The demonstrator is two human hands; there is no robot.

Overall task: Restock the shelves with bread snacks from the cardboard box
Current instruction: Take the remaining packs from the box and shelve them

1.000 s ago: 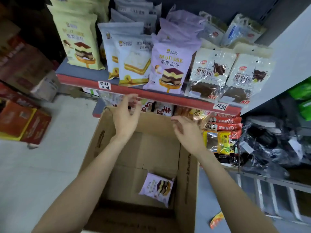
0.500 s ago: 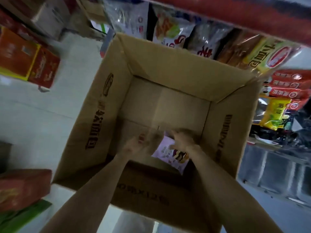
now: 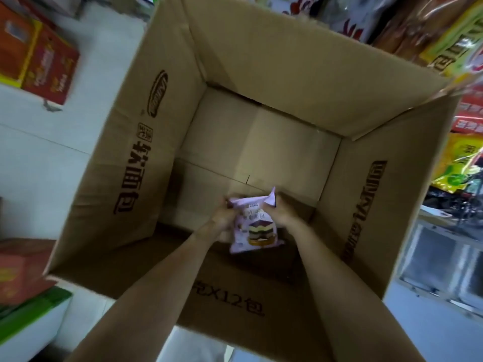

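Head view: both arms reach down into the open cardboard box [image 3: 162, 142]. Left hand [image 3: 222, 220] and right hand [image 3: 281, 212] each hold the purple bread snack packet [image 3: 254, 226]; grip closed on its upper corners. Packet inside box, near its bottom. Shelf snacks [image 3: 454, 48] beyond far flap.

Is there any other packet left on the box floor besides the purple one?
No: both the left hand and right hand grip the purple packet, and the cardboard box floor around it shows only bare cardboard.
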